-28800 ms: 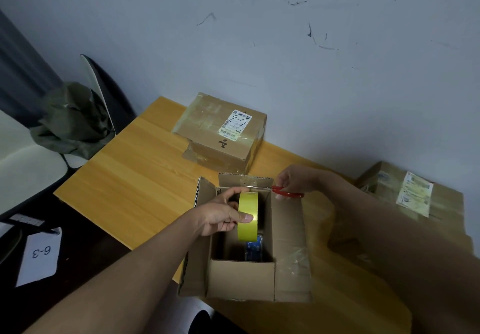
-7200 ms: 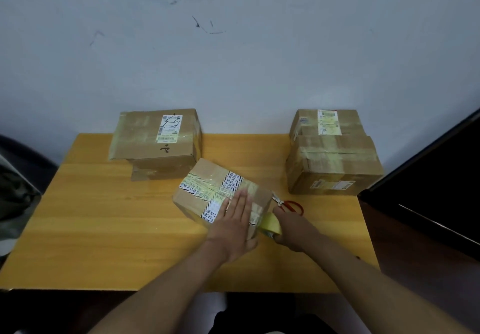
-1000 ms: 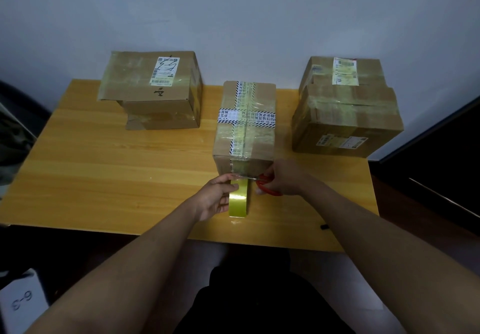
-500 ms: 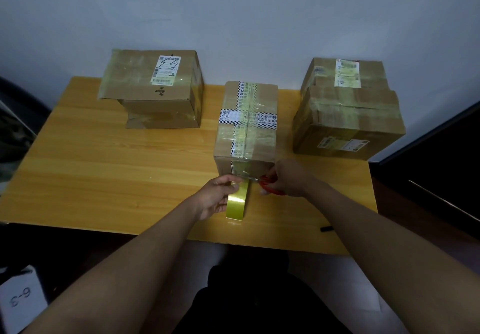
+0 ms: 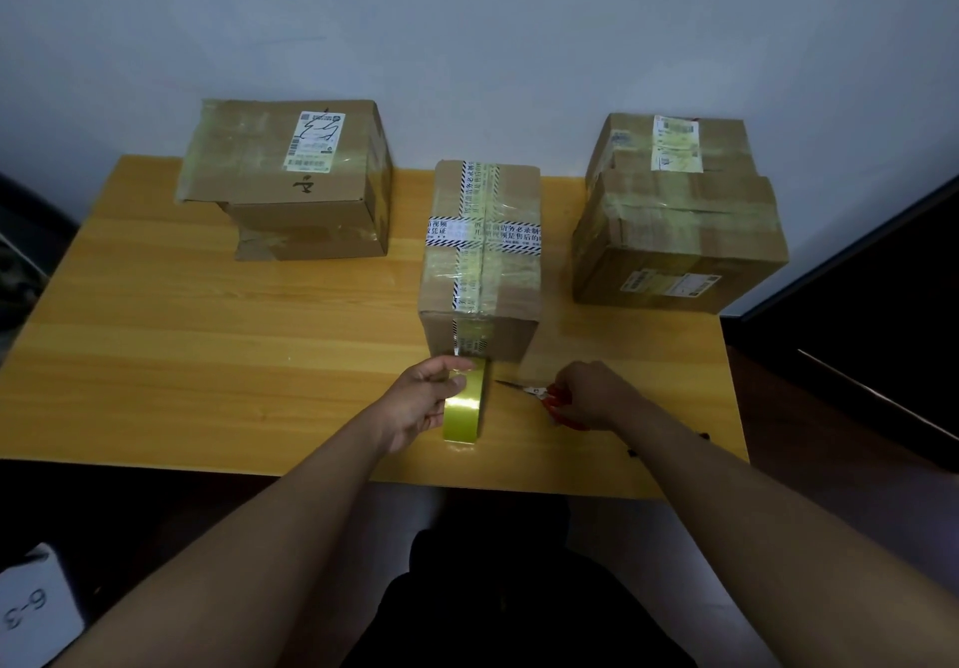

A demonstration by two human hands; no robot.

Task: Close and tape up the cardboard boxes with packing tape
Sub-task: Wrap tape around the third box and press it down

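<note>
A closed cardboard box (image 5: pixel 506 262) stands in the middle of the wooden table (image 5: pixel 207 345), with clear tape running along its top and down its near face. My left hand (image 5: pixel 423 402) grips the yellow tape roll (image 5: pixel 464 408), which stands on edge on the table just in front of the box. To the right of the roll, my right hand (image 5: pixel 591 395) holds red-handled scissors (image 5: pixel 539 397) low over the table, blades pointing left toward the roll.
A taped box with a label (image 5: pixel 296 184) sits at the back left. Two stacked taped boxes (image 5: pixel 674 231) sit at the back right. A dark cabinet (image 5: pixel 856 330) borders the table's right side. A white card marked 6-3 (image 5: pixel 31 610) lies on the floor.
My right hand has drawn the scissors away from the box's near face, down and to the right. The tape roll has come down onto the table, still in my left hand.
</note>
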